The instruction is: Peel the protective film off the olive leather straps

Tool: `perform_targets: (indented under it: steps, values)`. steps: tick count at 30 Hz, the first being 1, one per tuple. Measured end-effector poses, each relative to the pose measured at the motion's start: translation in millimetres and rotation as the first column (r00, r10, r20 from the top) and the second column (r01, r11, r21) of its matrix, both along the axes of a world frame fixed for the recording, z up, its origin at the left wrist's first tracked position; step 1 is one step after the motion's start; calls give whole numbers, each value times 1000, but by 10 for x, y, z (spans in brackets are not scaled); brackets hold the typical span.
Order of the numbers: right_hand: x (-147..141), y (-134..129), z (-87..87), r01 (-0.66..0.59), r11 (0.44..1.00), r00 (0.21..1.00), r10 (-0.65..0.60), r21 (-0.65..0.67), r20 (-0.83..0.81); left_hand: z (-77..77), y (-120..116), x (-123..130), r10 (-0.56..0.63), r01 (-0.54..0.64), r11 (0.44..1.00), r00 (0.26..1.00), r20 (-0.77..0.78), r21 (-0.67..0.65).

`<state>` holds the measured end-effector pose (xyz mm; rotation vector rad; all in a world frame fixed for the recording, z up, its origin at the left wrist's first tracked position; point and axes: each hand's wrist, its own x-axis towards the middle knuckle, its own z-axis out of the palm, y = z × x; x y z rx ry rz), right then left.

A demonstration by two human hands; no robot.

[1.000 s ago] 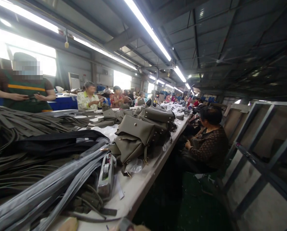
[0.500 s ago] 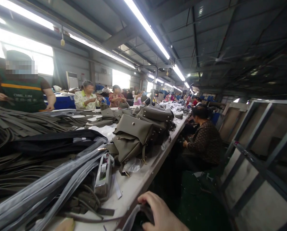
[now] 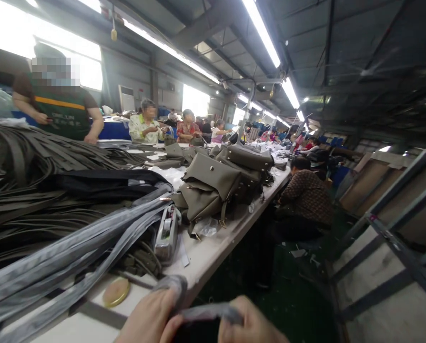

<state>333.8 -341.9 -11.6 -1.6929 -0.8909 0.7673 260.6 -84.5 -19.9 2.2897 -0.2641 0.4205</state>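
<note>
From your head view, your left hand (image 3: 148,314) and right hand (image 3: 250,324) have fingers closed on a grey strip (image 3: 204,312) — right by the worktop (image 3: 204,259) edge. On the worktop lie a round disc (image 3: 116,292) and — farther along — bags (image 3: 213,178).

The looped band (image 3: 202,312) looks sheathed in thin, faintly shiny plastic film, like the long grey strips (image 3: 91,250), while the piled straps (image 3: 30,147) are matt and leather-like. Smooth, softly sheened leather-like bags (image 3: 213,178) carry glossy metal studs (image 3: 212,168). The pale counter (image 3: 230,233) looks smooth, the yellowish disc (image 3: 116,292) glossy, the clear wrapper (image 3: 208,227) crinkled plastic.
</note>
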Motion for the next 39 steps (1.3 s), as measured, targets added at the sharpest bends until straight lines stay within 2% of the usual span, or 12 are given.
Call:
perform_targets:
  steps: [4, 7, 10, 12, 15, 18, 21, 26, 30, 33, 36, 39]
  values:
    - [199, -10, 64, 407, 913, 849, -387, 21, 359, 45, -318, -106, -206, 88, 959, 871, -446, -271]
    - [-30, 312, -76, 199, 980, 920, -198, 32, 339, 209, -531, -57, -436, -92, 679, 748, -501, -728]
    - [-446, 621, -324, 3, 998, 1000, -3, -67, 14, 365, -540, 69, -370, -117, 463, 875, -311, -878]
    - [-615, 656, -432, -195, 977, 960, 171, -91, -222, 386, -439, 124, -112, -80, 645, 974, -197, -760]
    - [-486, 444, -367, -223, 974, 910, 224, 43, -350, 280, -263, 105, 67, -79, 968, 996, -58, -236]
    - [-20, 181, -142, 129, 991, 970, -122, 23, -208, 156, -210, 31, -99, 106, 993, 986, -137, 48]
    - [388, 92, -19, 289, 957, 950, -281, -40, 138, 151, -259, 24, -186, 100, 967, 904, -385, -233]
    - [496, 219, -188, 217, 975, 962, -207, -41, 177, 394, -193, 180, -457, -211, 514, 753, -473, -832]
    - [327, 353, -321, 188, 982, 976, -184, 23, -118, 674, 8, 369, -568, -314, 150, 749, -342, -937]
    - [148, 497, -287, 96, 992, 941, -63, 82, -331, 777, 42, 543, -490, -278, 12, 836, -248, -960]
    - [-16, 634, -174, -56, 993, 867, 102, 108, -488, 688, -86, 659, -178, -172, 232, 960, -215, -957]
    - [-48, 670, -52, -49, 987, 842, 123, 152, -525, 462, -263, 618, 65, -161, 631, 986, -155, -759]
